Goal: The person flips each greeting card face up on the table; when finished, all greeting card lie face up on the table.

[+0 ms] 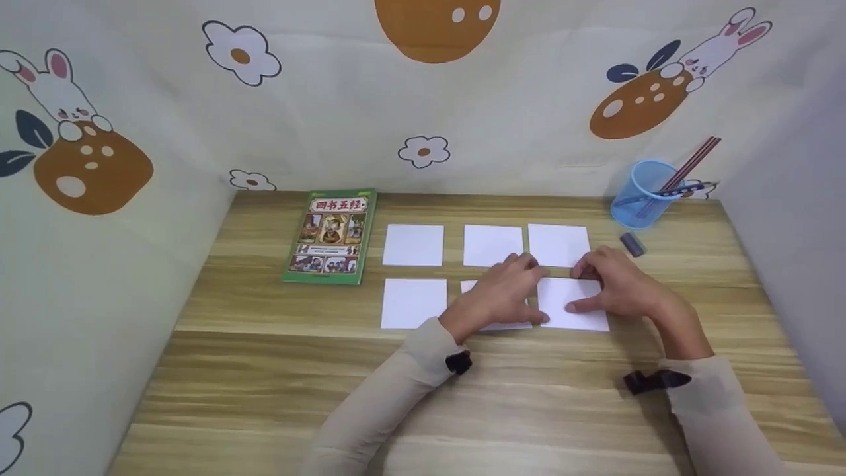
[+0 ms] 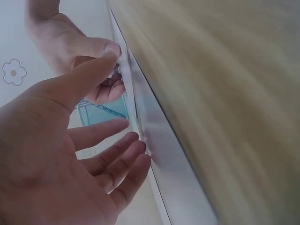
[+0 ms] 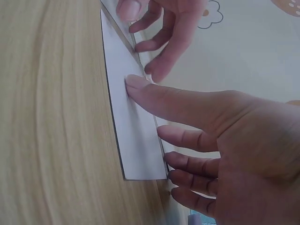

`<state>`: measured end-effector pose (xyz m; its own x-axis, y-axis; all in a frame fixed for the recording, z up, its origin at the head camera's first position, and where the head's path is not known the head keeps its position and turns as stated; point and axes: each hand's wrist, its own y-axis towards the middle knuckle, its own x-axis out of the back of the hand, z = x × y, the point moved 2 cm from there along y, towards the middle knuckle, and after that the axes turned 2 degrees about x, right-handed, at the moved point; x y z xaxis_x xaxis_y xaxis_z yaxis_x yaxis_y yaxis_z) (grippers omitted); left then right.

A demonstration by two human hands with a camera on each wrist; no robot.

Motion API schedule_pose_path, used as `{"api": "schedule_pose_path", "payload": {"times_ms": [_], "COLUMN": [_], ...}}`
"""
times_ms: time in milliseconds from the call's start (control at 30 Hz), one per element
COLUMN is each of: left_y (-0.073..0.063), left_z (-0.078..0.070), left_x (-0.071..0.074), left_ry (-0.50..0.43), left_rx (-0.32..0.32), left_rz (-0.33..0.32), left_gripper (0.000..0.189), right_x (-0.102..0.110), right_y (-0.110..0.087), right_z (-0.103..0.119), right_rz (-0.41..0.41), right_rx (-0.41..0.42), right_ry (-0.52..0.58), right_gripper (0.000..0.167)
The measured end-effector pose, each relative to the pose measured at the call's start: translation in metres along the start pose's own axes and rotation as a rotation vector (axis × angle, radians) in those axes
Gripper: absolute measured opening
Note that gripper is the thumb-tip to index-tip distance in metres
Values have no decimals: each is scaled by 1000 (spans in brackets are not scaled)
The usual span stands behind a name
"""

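Square white cards lie flat in two rows on the table. My right hand (image 1: 618, 284) is at the front right card (image 1: 568, 301). Its thumb rests on the card's face and its fingertips touch down by the far edge, as the right wrist view shows. Above the front middle card (image 1: 509, 326), partly covering it, is my left hand (image 1: 499, 291). The left thumb tip reaches the left edge of the front right card, and the other fingers are loosely bent near that card's far left corner. Neither hand lifts a card.
Behind stand the back left card (image 1: 413, 244), back middle card (image 1: 492, 246) and back right card (image 1: 558, 246). The front left card (image 1: 414, 304) lies near my left wrist. A green-edged book (image 1: 330, 237) is farther left. An eraser (image 1: 632, 244) and a blue pen cup (image 1: 644, 195) sit back right.
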<state>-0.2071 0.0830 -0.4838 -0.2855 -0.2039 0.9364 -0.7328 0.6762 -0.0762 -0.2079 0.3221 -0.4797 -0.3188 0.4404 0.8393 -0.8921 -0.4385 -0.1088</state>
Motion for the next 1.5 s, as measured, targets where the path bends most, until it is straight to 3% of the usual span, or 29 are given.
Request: {"api": "schedule_pose_path", "payload": {"times_ms": [167,567,867,1033,1167,1367,1500], "left_y": [-2,-1,-3,-2,-2,0,1], "left_z": [-3,1,0,-1,-1,-1,-2], "left_x": [-3,-6,-6,-4,-2,4,7], "left_ry": [49,-42,-49,-49,-123,-281,-436], "left_rx": [1,7,5,-22,-43,-70,-109], "left_rz": [-21,-24,-25,-78,-127,-218,-267], "left_gripper": [79,82,84,73,57,42,52], "right_x": [-1,-2,-3,-1,2,15,29], "right_y": [1,4,5,5,5,1,-6], "right_z": [-1,3,3,5,7,9,11], "right_rz": [-2,29,53,-3,-59,-86,-132], "right_rx": [14,-27,-50,22,37,32,57], "right_ry": [6,27,101,72,46,102,202], "right_gripper": [46,49,50,41,24,9,7]}}
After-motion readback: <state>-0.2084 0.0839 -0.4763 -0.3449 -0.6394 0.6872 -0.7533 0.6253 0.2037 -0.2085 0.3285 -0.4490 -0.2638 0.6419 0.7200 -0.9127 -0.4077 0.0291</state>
